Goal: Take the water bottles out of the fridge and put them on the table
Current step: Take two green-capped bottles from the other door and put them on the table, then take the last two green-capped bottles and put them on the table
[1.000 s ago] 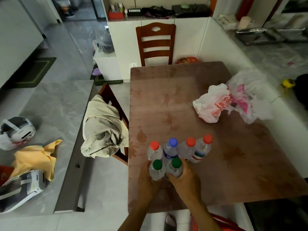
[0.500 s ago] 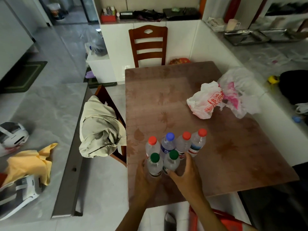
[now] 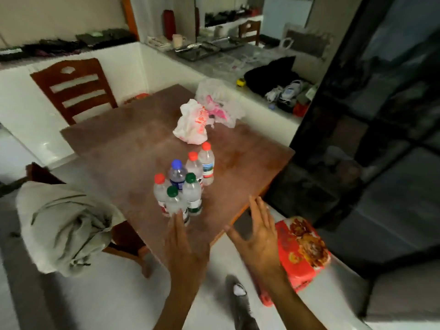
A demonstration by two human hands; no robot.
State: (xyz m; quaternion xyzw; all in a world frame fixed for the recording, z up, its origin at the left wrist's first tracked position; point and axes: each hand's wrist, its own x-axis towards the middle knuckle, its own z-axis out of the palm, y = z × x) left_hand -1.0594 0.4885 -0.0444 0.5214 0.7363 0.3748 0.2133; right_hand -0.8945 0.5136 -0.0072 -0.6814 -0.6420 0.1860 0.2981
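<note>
Several clear water bottles [image 3: 184, 186] stand upright in a tight cluster near the front edge of the brown wooden table [image 3: 133, 148]. Their caps are red, blue and green. My left hand [image 3: 183, 244] is flat with fingers apart, its fingertips just short of the nearest green-capped bottle [image 3: 173, 203]. My right hand [image 3: 258, 232] hovers open past the table's front corner, off the bottles, holding nothing. The fridge is not visible.
White and pink plastic bags [image 3: 204, 117] lie at the table's far side. A wooden chair [image 3: 76, 89] stands behind the table; another chair draped with a grey garment [image 3: 64, 222] is at the left. A red box [image 3: 302, 248] sits low at the right, beside dark glass doors [image 3: 381, 139].
Both hands have let go of the two green-capped bottles and drawn back. The view has swung to the right, bringing the glass doors and the red box into sight.
</note>
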